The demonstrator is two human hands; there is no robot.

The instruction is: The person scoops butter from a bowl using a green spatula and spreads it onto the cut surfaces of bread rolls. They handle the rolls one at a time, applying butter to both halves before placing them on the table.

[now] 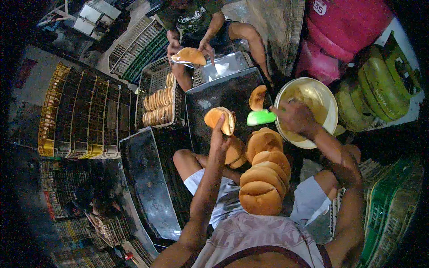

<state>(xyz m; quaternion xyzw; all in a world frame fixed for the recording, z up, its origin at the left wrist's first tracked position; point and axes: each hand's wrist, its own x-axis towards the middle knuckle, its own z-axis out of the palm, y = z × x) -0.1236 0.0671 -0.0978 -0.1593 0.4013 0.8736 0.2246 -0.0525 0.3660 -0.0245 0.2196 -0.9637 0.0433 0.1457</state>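
My left hand (221, 132) holds a folded round bread bun (219, 120) over a dark metal tray (218, 90). My right hand (296, 117), blurred, is over the rim of a round tub (325, 100) with a pale yellowish inside. Its fingertips meet the end of a bright green spatula or scraper (261, 117); the grip is too blurred to tell fully. A browned piece of bread (258, 97) lies on the tray just beyond the green tool. A row of overlapping round buns (264, 177) runs from the tray towards my lap, with more buns (234, 154) beneath my left hand.
Across the tray a co-worker's hands (204, 47) hold a bun in clear plastic. A crate (157, 67) of stacked buns stands at the left, beside yellow-edged crates (50, 117) and stacked black trays (147, 187). Green gas cylinders (382, 90) and pink containers (335, 33) are at the right.
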